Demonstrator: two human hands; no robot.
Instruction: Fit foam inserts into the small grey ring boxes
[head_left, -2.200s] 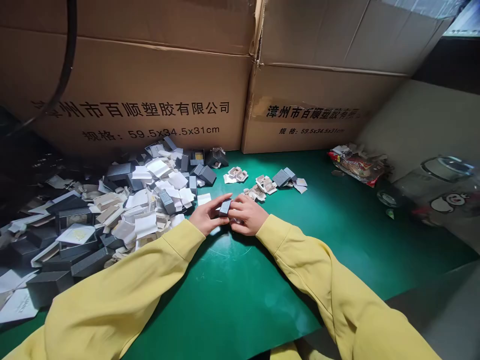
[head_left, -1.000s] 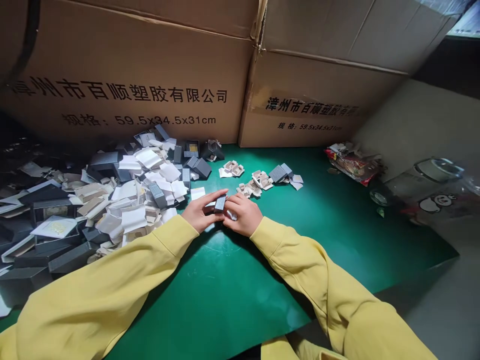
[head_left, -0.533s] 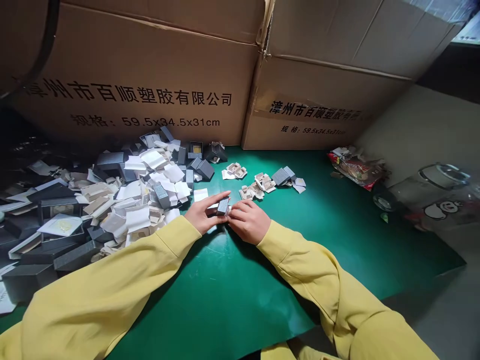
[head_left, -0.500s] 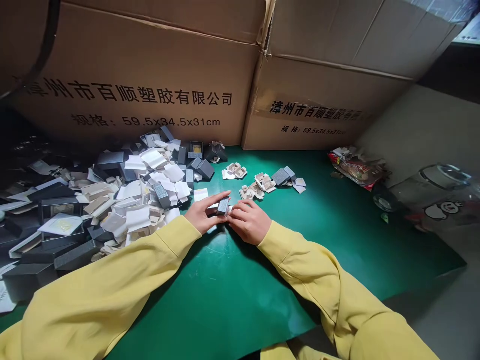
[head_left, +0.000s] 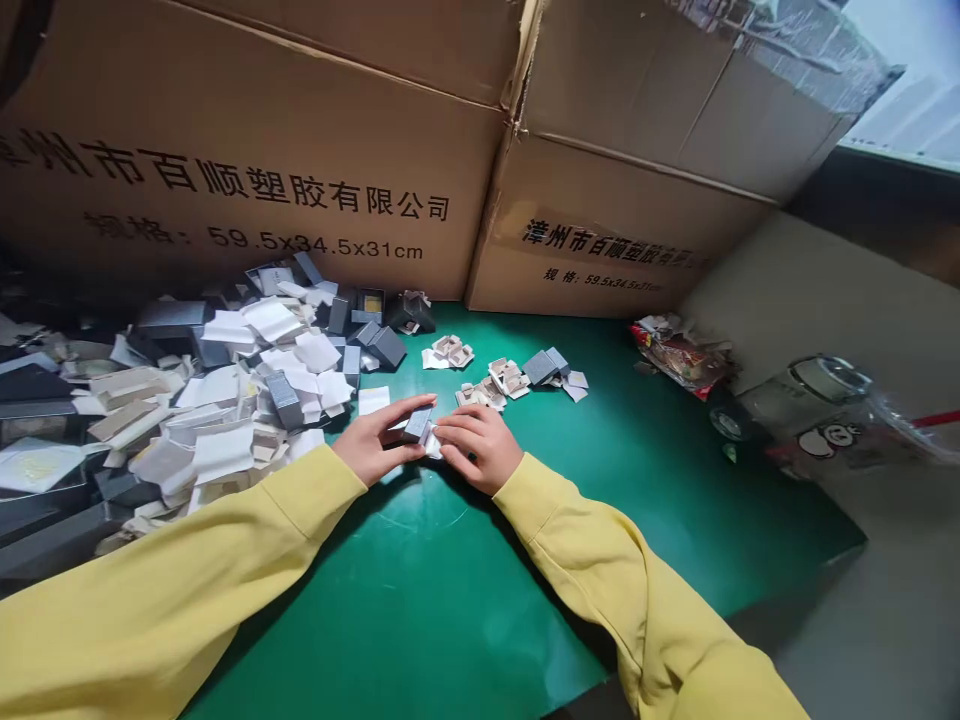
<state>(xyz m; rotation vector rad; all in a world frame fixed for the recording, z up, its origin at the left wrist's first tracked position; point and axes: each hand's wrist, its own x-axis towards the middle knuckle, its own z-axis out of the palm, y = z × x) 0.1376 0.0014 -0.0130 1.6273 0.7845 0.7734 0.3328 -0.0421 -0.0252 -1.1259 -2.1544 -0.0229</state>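
Holding small grey box (head_left: pixel 418 425) in left hand (head_left: pixel 373 440), thumb on near side, fingers stretched along far side, hand parted only by the box's width. Right hand (head_left: pixel 480 448) meets it, palm down, fingers half curled, tips at a crumpled white piece (head_left: pixel 433 443) against the box's right side. Cannot tell whether I pinch that piece or only touch it; my fingers cover part of it. Box sits between both hands, low over the green worktop (head_left: pixel 420 610). Yellow sleeves (head_left: pixel 277 525) run in from both lower sides, wrists angled inward; frame cuts both off.

Just beyond the hands: white card (head_left: pixel 373 400), tan folded inserts (head_left: pixel 508 378), grey boxes (head_left: pixel 546 366). To my left, a heap of dark boxes and white inserts (head_left: pixel 247 400), its far left dim and cut off. One open box (head_left: pixel 370 305) shows yellow inside.

Behind: left carton (head_left: pixel 322 130) reads 州市百顺塑胶有限公司, first character clipped at the edge, with 规格: 59.5x34.5x31cm below. Right carton (head_left: pixel 592 190) starts 漳州市百顺塑胶, end of line hard to read; same 规格 figures beneath, smaller, blurring rightward.

Off right: red-marked packet (head_left: pixel 682 358), wording too blurred to read; clear jar (head_left: pixel 802 395) tipped on its side, white cartoon figure (head_left: pixel 829 440) near it.
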